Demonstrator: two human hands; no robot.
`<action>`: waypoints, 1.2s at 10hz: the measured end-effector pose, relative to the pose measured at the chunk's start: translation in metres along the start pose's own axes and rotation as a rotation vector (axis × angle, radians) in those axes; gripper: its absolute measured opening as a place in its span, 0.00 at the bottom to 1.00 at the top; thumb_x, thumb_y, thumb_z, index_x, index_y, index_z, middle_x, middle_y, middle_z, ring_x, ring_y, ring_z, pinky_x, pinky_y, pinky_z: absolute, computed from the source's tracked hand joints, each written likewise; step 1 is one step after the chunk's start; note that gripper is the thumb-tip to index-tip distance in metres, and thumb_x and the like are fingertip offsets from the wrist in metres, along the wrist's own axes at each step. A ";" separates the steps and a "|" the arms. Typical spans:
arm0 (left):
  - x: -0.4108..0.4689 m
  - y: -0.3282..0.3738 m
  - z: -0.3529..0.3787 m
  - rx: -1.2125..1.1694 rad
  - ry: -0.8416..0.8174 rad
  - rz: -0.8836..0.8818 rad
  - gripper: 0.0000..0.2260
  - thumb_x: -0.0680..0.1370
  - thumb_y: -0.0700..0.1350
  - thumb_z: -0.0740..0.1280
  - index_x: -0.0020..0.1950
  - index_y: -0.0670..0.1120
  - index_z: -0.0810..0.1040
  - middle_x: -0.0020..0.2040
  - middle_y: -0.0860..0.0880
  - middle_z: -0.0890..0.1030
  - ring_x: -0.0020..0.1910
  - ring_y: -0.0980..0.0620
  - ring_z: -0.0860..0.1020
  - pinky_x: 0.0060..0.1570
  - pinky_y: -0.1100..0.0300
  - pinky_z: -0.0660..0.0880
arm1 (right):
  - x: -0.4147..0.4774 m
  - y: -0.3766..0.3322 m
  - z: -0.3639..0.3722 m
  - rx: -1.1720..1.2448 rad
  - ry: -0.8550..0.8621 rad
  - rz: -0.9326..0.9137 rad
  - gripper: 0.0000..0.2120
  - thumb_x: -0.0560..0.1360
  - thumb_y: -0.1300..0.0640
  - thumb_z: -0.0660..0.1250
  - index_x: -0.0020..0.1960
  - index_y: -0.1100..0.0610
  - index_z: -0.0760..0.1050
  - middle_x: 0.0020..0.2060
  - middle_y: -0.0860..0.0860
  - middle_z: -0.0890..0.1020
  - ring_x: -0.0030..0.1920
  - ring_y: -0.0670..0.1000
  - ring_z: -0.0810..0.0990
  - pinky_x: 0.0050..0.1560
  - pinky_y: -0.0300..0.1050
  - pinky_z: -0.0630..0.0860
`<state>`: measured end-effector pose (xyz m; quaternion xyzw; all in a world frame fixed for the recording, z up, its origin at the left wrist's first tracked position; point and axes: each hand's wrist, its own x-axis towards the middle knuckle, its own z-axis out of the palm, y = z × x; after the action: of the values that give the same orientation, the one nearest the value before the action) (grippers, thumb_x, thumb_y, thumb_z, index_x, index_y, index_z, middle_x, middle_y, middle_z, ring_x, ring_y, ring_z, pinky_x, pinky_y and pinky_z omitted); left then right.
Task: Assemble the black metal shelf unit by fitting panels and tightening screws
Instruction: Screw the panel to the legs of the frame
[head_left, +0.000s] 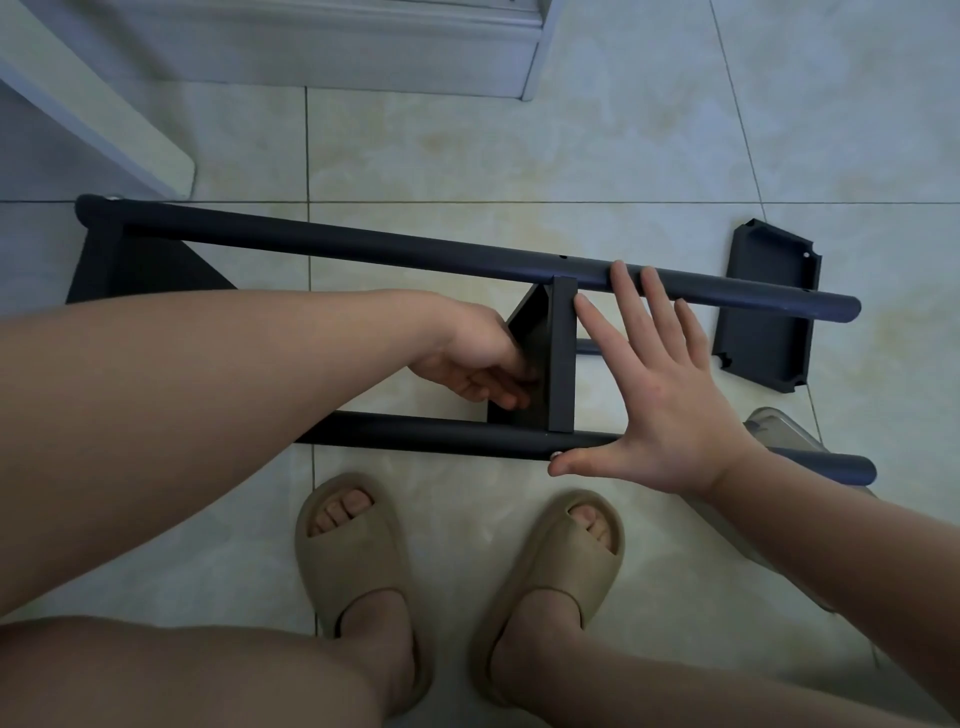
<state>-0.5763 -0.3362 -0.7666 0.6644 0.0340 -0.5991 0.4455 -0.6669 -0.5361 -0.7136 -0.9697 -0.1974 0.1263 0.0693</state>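
Behind middle panel (563, 358), left hand (467, 358) — fingertips hidden

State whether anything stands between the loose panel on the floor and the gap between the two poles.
Yes. The far pole crosses in front of the loose panel, and the right hand, spread open, spans the gap beside the fitted panel.

Left hand (475, 364) reaches forward, fingers curled on the panel (537, 338); right hand (665, 400) flat, fingers splayed wide
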 end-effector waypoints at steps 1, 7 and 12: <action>-0.001 -0.001 0.000 0.049 -0.059 -0.002 0.05 0.81 0.43 0.66 0.54 0.46 0.81 0.49 0.48 0.87 0.38 0.56 0.83 0.35 0.65 0.73 | 0.000 0.000 0.000 -0.002 0.001 -0.001 0.63 0.61 0.15 0.57 0.84 0.51 0.46 0.82 0.55 0.41 0.81 0.60 0.37 0.78 0.69 0.45; 0.006 0.005 0.005 0.092 -0.274 -0.067 0.05 0.79 0.38 0.68 0.46 0.45 0.82 0.35 0.50 0.82 0.32 0.57 0.79 0.38 0.64 0.78 | 0.000 0.000 0.000 0.003 0.019 -0.006 0.63 0.60 0.16 0.58 0.83 0.51 0.48 0.82 0.56 0.43 0.82 0.60 0.39 0.78 0.69 0.46; 0.001 0.012 0.004 0.115 -0.290 -0.069 0.07 0.78 0.38 0.69 0.42 0.46 0.84 0.37 0.50 0.83 0.33 0.58 0.79 0.34 0.67 0.74 | 0.000 0.000 0.000 -0.009 0.018 -0.006 0.63 0.60 0.15 0.58 0.83 0.52 0.49 0.82 0.56 0.44 0.82 0.60 0.39 0.77 0.70 0.46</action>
<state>-0.5720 -0.3465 -0.7605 0.5939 -0.0423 -0.7046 0.3861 -0.6666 -0.5357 -0.7132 -0.9704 -0.2005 0.1166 0.0668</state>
